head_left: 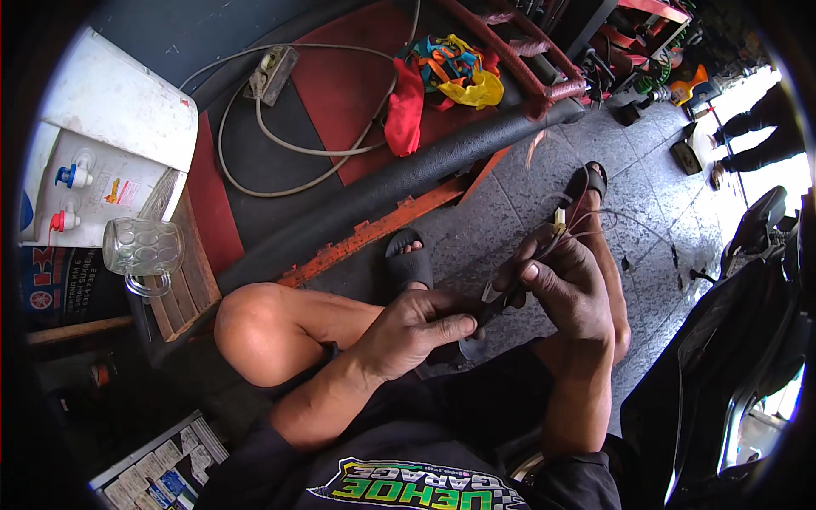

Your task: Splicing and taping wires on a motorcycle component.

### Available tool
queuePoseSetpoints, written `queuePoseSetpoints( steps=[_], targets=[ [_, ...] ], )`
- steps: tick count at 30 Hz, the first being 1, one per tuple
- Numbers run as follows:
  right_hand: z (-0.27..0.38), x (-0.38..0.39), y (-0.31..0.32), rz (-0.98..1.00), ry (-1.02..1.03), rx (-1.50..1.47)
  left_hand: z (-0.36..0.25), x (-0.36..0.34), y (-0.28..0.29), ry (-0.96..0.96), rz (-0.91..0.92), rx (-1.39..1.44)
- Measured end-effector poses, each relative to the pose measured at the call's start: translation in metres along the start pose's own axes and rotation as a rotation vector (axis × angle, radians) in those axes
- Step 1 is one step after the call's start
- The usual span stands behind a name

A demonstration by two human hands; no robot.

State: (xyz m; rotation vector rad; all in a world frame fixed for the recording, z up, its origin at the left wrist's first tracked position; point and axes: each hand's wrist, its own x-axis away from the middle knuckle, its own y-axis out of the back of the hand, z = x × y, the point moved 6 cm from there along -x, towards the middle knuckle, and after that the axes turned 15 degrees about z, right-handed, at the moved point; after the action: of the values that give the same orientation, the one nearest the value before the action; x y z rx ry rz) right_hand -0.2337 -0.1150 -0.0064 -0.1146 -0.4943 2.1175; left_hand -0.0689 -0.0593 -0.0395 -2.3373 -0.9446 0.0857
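Over my lap, my left hand [422, 331] is closed on a dark wire bundle [497, 302], thumb stretched along it; its fingertips are partly hidden. Higher and to the right, my right hand [565, 289] pinches the same bundle between thumb and fingers. A small cream connector [559, 219] shows just above the right fingertips, with thin wires looping out to the right. Whatever else lies inside my grip is too dark to make out.
A red-black bench [331, 127] holds a power strip [274, 75] and coloured rags [463, 72]. Left: water dispenser [119, 98], glass mug [144, 246]. Right: black motorcycle [680, 374], another person's legs [748, 136]. My feet rest on grey tiles [527, 170].
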Motion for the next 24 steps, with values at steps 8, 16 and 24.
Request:
queuePoseSetpoints(
  steps=[8,16,24],
  targets=[
    [-0.017,0.007,-0.002,-0.099,-0.064,-0.036,0.026,0.000,-0.008,0.032,0.006,0.152],
    [-0.026,0.018,-0.013,-0.104,-0.222,0.073,0.021,-0.003,0.000,-0.017,-0.160,-0.255],
    [-0.051,0.024,-0.007,-0.191,-0.245,-0.030,0.036,-0.002,0.006,0.131,-0.203,-0.246]
  ],
)
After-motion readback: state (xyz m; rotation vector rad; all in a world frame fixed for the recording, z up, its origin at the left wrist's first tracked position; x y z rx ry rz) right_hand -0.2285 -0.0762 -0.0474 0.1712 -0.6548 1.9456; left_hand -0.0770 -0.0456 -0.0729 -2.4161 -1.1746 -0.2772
